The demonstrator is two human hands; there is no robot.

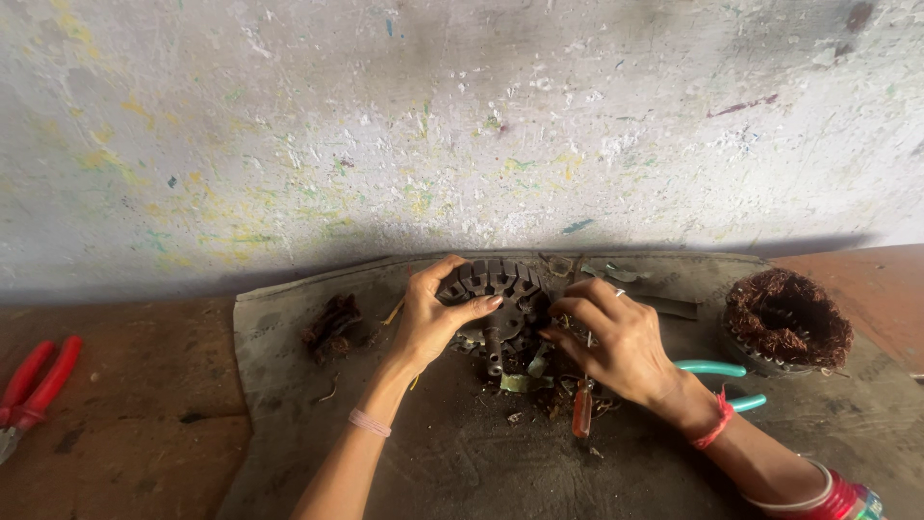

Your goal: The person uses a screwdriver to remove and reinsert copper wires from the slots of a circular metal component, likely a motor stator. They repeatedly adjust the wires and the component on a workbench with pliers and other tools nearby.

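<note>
Near the middle of the frame, just below the paint-flecked wall, a dark slotted metal stator core is lying on a grey mat. The left hand is gripping the core's left edge, thumb pressing across its face and fingers curling over the top rim. The right hand is resting against the core's right side, fingers bent and pinching at something small there; what it is pinching cannot be made out. An orange-handled screwdriver is lying just below that hand, and teal-handled pliers are poking out beside the wrist. A bundle of copper wire is sitting at right, and red-handled pliers at far left.
</note>
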